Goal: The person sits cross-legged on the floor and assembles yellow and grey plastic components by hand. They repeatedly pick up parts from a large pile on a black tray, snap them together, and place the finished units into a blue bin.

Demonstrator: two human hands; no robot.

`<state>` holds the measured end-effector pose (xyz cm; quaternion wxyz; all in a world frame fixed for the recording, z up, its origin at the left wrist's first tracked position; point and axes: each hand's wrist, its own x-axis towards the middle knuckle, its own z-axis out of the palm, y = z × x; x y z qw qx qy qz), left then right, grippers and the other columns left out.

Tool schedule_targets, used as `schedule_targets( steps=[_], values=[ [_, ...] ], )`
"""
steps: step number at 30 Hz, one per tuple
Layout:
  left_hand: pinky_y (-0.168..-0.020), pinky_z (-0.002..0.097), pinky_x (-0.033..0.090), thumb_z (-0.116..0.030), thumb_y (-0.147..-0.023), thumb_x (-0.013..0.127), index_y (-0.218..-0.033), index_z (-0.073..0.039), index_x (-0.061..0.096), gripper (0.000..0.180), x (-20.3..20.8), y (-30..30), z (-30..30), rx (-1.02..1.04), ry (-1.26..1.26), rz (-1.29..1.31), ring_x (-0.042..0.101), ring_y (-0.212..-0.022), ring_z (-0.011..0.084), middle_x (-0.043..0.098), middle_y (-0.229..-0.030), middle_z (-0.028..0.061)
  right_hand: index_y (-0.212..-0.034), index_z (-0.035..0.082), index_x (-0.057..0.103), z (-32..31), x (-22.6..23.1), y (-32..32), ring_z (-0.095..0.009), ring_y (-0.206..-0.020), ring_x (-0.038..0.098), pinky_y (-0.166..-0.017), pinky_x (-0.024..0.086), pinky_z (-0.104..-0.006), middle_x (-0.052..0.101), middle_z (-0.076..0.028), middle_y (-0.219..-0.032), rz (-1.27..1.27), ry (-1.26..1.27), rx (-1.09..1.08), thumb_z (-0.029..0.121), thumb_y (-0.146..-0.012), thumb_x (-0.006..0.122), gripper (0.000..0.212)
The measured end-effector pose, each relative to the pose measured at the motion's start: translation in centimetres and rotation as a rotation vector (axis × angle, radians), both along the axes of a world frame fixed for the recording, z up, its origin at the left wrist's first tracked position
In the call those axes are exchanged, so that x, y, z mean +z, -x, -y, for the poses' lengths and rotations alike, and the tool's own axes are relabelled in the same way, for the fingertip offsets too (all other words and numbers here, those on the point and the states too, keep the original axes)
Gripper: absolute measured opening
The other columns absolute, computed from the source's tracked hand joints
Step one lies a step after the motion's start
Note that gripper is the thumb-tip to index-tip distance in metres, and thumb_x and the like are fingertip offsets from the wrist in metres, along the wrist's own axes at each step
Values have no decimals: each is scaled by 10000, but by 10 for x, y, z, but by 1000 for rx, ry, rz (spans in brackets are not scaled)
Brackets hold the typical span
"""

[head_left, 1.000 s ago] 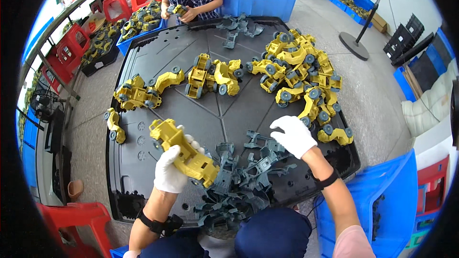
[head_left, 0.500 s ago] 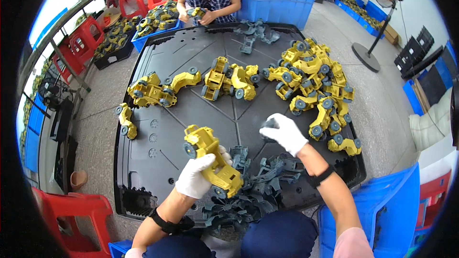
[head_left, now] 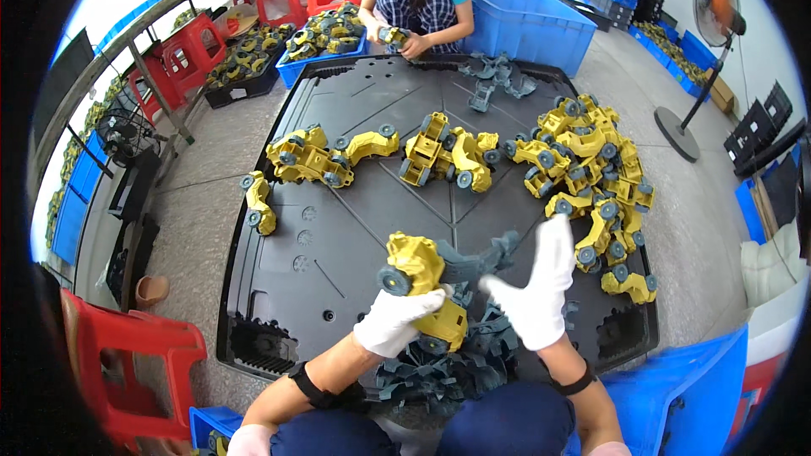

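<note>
My left hand (head_left: 397, 318), in a white glove, is closed around a yellow toy truck body (head_left: 416, 263) with dark grey wheels, held tilted above the near part of the table. White-gloved too, my right hand (head_left: 538, 291) is raised just to the right, fingers stretched up and thumb apart, with nothing seen in it. Between the truck and this hand shows a dark grey plastic part (head_left: 480, 259); whether it touches the truck I cannot tell. Below both hands lies a heap of grey plastic parts (head_left: 452, 376), partly hidden by the hands.
Yellow toy trucks (head_left: 591, 160) are piled on the right of the black table (head_left: 338, 241), with several more across its middle. Opposite, a person (head_left: 422, 8) handles another truck beside a blue bin (head_left: 532, 29). Red stools (head_left: 127, 355) and a standing fan (head_left: 714, 17) flank the table.
The view has shifted, moving the table rightward in the picture. My left hand has brought the truck right, toward my right hand. My right hand has gone from curled around something dark to open.
</note>
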<state>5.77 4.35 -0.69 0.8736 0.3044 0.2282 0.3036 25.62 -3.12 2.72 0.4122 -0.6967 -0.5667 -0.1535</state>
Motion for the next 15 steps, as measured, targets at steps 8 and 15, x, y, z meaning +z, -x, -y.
schedule_targets(
  steps=[8, 15],
  values=[
    [-980, 375, 461, 17, -666, 799, -1298, -98, 504, 706, 4, -9, -3, -67, -130, 68, 588, -1091, 187, 608, -1142, 32, -1342, 30, 503, 9, 3, -15, -314, -738, 627, -678, 519, -408, 599, -165, -849, -76, 222, 239, 205, -740, 799, 693],
    [-982, 354, 436, 0, -598, 791, -1313, -128, 412, 820, 3, -1, -3, -114, -181, -5, 524, -1134, 165, 535, -1195, 17, -1274, 1, 571, 27, 30, 25, -285, -775, 659, -705, 539, -359, 643, -165, -910, -348, 222, 398, 287, -672, 878, 734]
  ],
)
